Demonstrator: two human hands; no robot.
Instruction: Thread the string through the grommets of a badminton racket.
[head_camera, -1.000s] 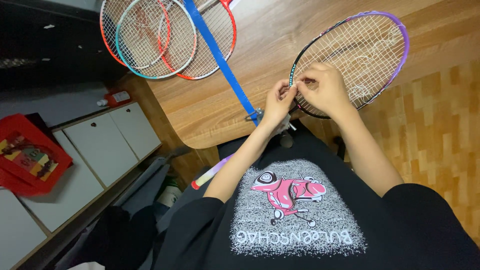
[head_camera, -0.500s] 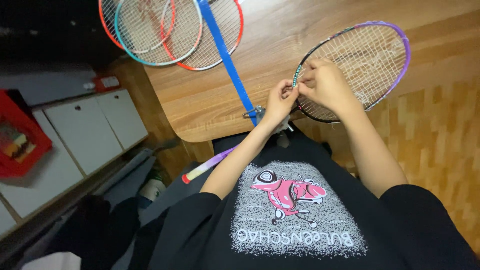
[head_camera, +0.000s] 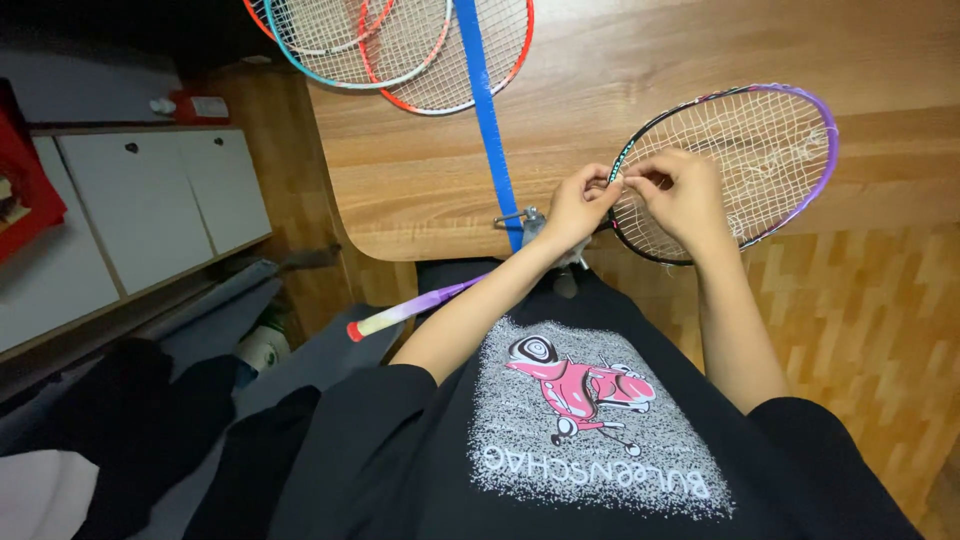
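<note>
1. Fingers (head_camera: 606, 186) of the left hand (head_camera: 575, 210) are pinched together right at the near rim of the black-and-purple framed badminton racket with white strings (head_camera: 745, 160), thumb and forefinger closed on what looks like a thin white string; the string itself is too fine to make out clearly.
2. Right hand (head_camera: 685, 195) sits on top of the string bed, its fingers (head_camera: 640, 172) curled and nipped shut just beside the left ones, the 2 sets of fingertips almost touching.
3. That racket head lies flat on the light brown wooden tabletop (head_camera: 600, 80), with its lower edge hanging over the tabletop's front edge above the parquet floor (head_camera: 860, 320).
4. Its pale purple handle with a red end cap (head_camera: 405, 312) pokes out to the left under the left forearm, below the tabletop edge.
5. A blue strap (head_camera: 487, 110) runs down the tabletop to a small metal clamp (head_camera: 525, 218) at the edge, just left of the left hand.
6. At the far edge, well apart from the hands, lie overlapping rackets: a teal-framed racket (head_camera: 330, 75) and an orange-red framed racket (head_camera: 470, 92).
7. White cabinet doors (head_camera: 150, 200) stand off to the left, with a red item (head_camera: 25, 190) at the picture's edge.
</note>
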